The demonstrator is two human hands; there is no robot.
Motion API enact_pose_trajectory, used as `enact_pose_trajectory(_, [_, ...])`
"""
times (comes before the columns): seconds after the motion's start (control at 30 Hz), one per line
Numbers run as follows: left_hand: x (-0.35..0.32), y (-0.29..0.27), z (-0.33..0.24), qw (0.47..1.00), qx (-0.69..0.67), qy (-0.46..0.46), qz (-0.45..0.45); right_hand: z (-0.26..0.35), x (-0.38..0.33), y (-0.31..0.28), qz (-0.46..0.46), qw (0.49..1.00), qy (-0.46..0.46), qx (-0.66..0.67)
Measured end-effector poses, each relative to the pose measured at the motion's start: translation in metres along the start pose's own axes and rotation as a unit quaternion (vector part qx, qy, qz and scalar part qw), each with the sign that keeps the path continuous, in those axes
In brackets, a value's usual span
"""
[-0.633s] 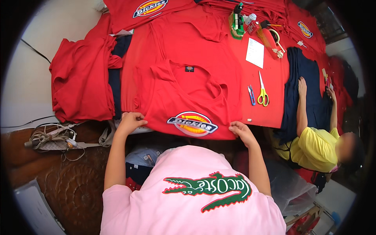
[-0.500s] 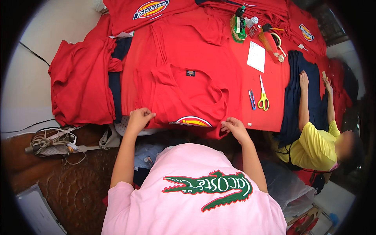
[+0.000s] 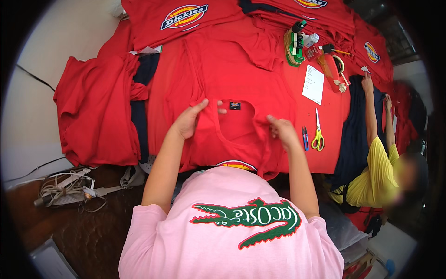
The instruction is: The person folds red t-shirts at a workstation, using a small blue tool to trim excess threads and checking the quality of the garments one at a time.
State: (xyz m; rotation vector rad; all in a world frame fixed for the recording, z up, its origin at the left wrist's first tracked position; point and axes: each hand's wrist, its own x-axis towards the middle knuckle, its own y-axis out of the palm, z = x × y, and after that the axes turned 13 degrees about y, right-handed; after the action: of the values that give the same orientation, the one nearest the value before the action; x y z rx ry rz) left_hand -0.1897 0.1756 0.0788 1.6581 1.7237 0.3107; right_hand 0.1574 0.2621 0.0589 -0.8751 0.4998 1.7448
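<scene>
A red T-shirt (image 3: 241,79) lies flat on the table in front of me, neck opening toward me, a small dark label (image 3: 235,105) at its collar. My left hand (image 3: 190,121) pinches the fabric at the left side of the neck opening. My right hand (image 3: 282,131) pinches the fabric at the right side. A round printed logo (image 3: 237,165) on the shirt shows partly at the table's near edge, just above my pink shirt.
Yellow-handled scissors (image 3: 318,135) and a small blue tool (image 3: 304,137) lie right of my right hand, a white paper slip (image 3: 314,83) beyond. Red shirts are piled at left (image 3: 95,111) and at the back. A person in yellow (image 3: 376,172) handles a navy garment (image 3: 355,125) at right. Cables (image 3: 65,188) lie lower left.
Both my hands left the shirt's lower hem at the near table edge and moved up to the neck opening, where they now pinch the fabric.
</scene>
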Motion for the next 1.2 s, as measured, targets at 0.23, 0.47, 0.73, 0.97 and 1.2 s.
enact_pose_trajectory(0.23, [0.008,-0.021,-0.054,0.994,0.046,0.103,0.013,0.056,-0.048,-0.047,0.209,0.882,-0.051,0.420])
enact_pose_trajectory(0.47, [0.042,-0.043,-0.039,0.999,-0.017,0.050,-0.005,0.033,0.039,-0.057,0.048,0.929,-0.095,0.354])
enact_pose_trajectory(0.73, [0.065,-0.079,-0.023,0.996,-0.089,-0.009,0.012,0.057,0.050,-0.042,-0.070,0.973,0.115,0.185])
enact_pose_trajectory(0.97, [0.062,-0.086,-0.020,0.993,-0.116,0.002,0.037,0.078,0.030,0.013,-0.281,0.846,-0.338,-0.303])
enact_pose_trajectory(1.2, [0.063,-0.086,-0.019,0.993,-0.106,0.008,0.045,0.060,0.077,0.089,-0.102,0.865,-0.409,-0.272])
